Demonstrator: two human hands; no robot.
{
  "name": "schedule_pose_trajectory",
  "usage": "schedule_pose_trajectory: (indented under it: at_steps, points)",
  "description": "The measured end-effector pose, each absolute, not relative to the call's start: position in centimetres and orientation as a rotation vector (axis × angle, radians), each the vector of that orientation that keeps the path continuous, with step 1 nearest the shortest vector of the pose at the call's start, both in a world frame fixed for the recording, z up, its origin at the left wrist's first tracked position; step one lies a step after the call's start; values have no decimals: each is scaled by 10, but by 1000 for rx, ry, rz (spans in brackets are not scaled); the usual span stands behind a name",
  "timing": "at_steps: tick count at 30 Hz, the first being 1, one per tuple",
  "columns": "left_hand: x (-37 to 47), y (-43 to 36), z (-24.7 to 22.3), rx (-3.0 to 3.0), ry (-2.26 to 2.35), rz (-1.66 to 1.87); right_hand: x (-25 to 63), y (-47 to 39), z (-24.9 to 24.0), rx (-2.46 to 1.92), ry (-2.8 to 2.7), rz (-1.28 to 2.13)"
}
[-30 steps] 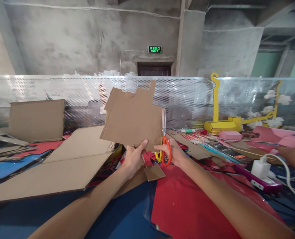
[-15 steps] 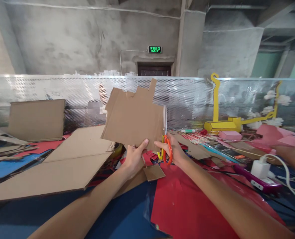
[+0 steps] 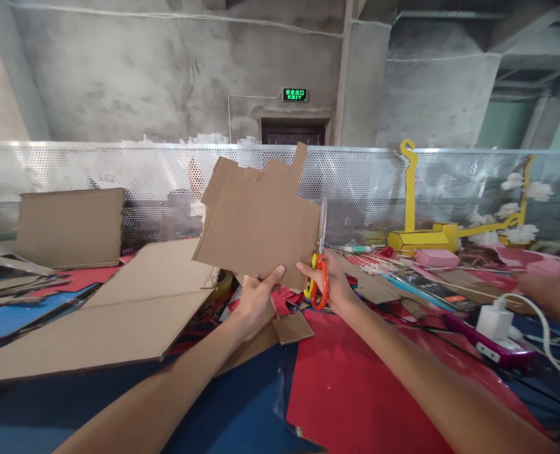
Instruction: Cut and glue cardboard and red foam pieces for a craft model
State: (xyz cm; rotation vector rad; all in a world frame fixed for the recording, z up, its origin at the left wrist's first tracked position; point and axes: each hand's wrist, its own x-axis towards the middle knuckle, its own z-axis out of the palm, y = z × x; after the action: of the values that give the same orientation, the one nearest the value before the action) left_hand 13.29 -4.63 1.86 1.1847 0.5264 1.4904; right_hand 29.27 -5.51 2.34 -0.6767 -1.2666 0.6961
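Between my two hands a piece of brown cardboard is held up, its top edge cut unevenly with a narrow strip sticking up at the right. My left hand pinches its lower edge, thumb on the near face. My right hand has scissors with orange and yellow handles hooked on it, blades pointing up along the cardboard's right edge. The right thumb also presses on the cardboard's lower right corner. Fingers behind the sheet are hidden.
A large cardboard sheet lies at left, with another cardboard panel behind it. Red sheet covers the front right. A power strip, a yellow model and another person's hand with pink material are at right.
The cardboard has tilted slightly clockwise and shifted a little right, and the scissors have moved right with my right hand. At right, the other person's pink material has moved lower.
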Motion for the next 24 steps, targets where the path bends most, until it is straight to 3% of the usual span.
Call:
schedule_pose_trajectory:
  at_steps: [24]
  points:
    - [131, -40, 18, 1177, 496, 1465, 301, -45, 15, -706, -1258, 623]
